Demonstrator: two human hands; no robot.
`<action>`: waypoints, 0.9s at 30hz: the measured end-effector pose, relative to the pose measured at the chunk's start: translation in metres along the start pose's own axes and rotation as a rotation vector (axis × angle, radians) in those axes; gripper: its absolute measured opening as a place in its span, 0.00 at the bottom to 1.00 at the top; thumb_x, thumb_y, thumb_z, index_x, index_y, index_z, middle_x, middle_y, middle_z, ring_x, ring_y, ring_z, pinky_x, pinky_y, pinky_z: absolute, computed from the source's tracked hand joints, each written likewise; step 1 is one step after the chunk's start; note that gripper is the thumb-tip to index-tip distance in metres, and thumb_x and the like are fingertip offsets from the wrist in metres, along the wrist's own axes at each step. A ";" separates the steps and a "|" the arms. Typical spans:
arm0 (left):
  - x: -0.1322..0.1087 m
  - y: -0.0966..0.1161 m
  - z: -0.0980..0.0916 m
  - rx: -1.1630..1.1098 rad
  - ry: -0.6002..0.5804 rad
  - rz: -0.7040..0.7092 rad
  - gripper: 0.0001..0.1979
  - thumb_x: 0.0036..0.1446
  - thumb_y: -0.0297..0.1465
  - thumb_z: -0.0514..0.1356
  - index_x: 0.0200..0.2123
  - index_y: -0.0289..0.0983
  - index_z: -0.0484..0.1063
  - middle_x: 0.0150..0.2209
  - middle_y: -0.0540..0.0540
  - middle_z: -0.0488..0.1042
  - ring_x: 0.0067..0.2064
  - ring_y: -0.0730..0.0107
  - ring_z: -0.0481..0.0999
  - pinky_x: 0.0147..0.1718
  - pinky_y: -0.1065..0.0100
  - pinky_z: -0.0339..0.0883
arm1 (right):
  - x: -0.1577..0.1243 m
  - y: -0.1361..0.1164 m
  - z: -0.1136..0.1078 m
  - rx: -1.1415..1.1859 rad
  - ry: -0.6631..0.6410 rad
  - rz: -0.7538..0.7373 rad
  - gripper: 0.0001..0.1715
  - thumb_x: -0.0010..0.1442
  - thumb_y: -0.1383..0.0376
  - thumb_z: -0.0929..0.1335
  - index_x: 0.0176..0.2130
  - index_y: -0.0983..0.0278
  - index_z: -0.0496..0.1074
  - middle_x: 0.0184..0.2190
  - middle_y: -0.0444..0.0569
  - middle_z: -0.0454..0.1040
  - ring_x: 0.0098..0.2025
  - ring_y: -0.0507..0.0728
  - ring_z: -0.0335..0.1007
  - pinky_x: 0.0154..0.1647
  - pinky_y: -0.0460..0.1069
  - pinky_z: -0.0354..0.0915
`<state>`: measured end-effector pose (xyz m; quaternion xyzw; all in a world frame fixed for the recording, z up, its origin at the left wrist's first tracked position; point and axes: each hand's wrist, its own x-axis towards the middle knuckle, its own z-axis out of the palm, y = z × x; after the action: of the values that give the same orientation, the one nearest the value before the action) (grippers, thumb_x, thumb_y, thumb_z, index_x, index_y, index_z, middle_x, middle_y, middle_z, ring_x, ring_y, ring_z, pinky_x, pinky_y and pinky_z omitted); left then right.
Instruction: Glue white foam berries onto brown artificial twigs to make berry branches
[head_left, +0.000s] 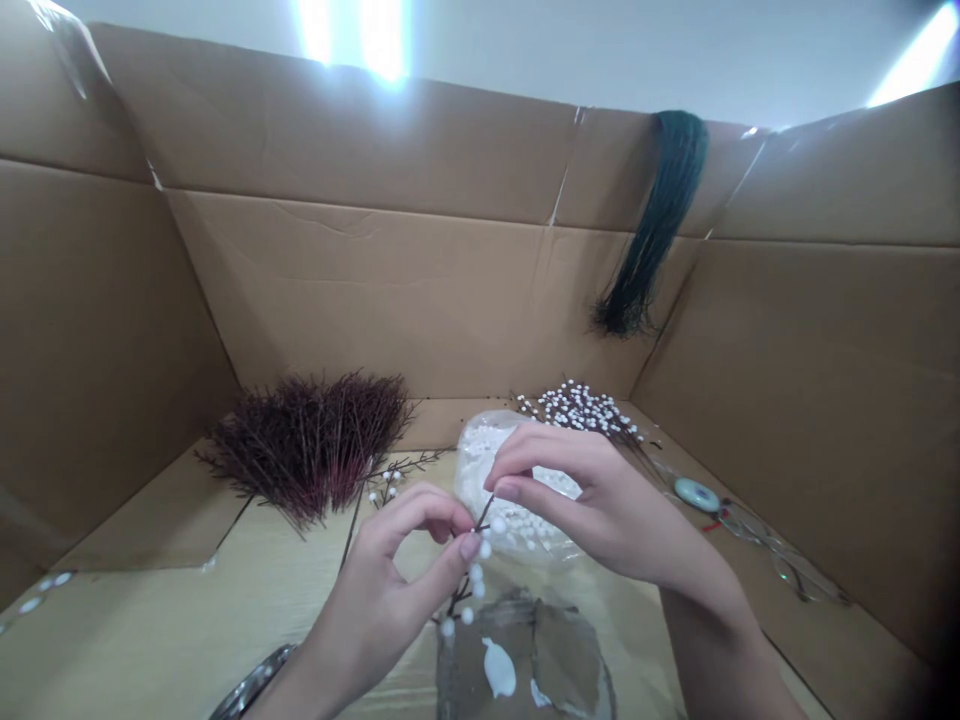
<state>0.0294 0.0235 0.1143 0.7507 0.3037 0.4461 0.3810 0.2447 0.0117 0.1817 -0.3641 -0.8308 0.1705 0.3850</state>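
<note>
My left hand [409, 565] pinches a dark brown twig [456, 594] set with small white balls, in the middle of the view. Just above and to the right, my right hand [574, 490] has thumb and forefinger closed at the upper tip of the same twig; whether a ball is between those fingertips is hidden. Behind the hands lies a clear plastic bag [480, 450] with many loose white balls in it. Below the twig is a brown cardboard piece [469, 690] bearing a white blob [499, 668] that looks like glue.
A thick bunch of bare dark-red twigs [315, 440] lies at the back left. Finished-looking white-berry twigs [577, 405] lie at the back right. Green strands [664, 210] hang over the cardboard wall [360, 290]. A pale oval object [696, 494] and eyeglasses [799, 560] rest on the right.
</note>
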 end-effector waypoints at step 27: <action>0.000 -0.004 -0.006 -0.136 -0.053 -0.080 0.04 0.64 0.35 0.64 0.39 0.43 0.73 0.43 0.47 0.71 0.47 0.57 0.71 0.50 0.58 0.64 | 0.005 0.005 0.010 0.136 0.041 -0.179 0.07 0.68 0.70 0.69 0.42 0.62 0.78 0.37 0.47 0.79 0.40 0.54 0.75 0.44 0.52 0.71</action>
<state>0.0239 0.0272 0.1129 0.7219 0.2924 0.4302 0.4564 0.2374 0.0189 0.1745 -0.2651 -0.8384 0.1841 0.4393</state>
